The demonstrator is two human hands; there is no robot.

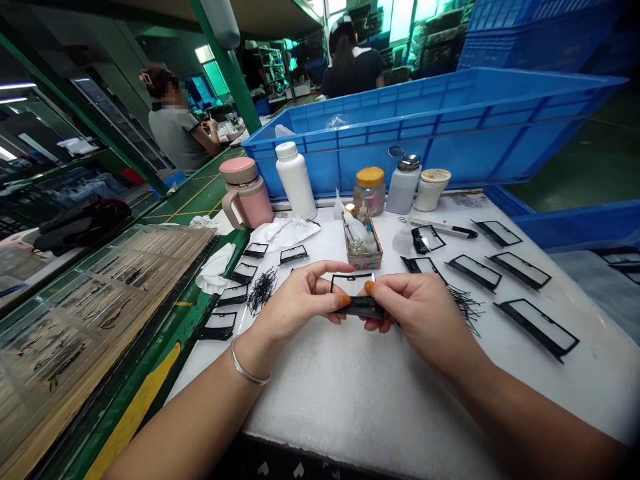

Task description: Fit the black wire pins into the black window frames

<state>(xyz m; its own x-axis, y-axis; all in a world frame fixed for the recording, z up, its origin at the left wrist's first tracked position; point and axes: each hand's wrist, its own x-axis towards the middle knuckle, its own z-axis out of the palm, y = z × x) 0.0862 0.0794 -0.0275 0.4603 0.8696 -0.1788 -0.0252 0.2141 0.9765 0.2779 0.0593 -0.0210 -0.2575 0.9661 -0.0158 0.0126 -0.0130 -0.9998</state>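
Both my hands grip one small black plastic frame (364, 308) with a clear window, above the middle of the white work surface (320, 393). My left hand (300, 293) pinches its left side, thumb on the black lower edge. On the right side, my right hand (410, 300) holds it between thumb and fingers. A pile of thin black strips (261, 291) lies left of my left hand. More black strips (465, 308) lie beyond my right hand. Similar frames stand in a column on the left, such as one frame (220, 324), and several lie at right, including a larger-looking one (540, 328).
Behind the hands stand a small box of bottles (367, 259), a pink mug (253, 200), a white bottle (296, 180), a yellow-lidded jar (369, 193) and a pump bottle (404, 187). A blue crate (425, 140) rises behind them. Tweezers (440, 228) lie at right. Two people sit farther back.
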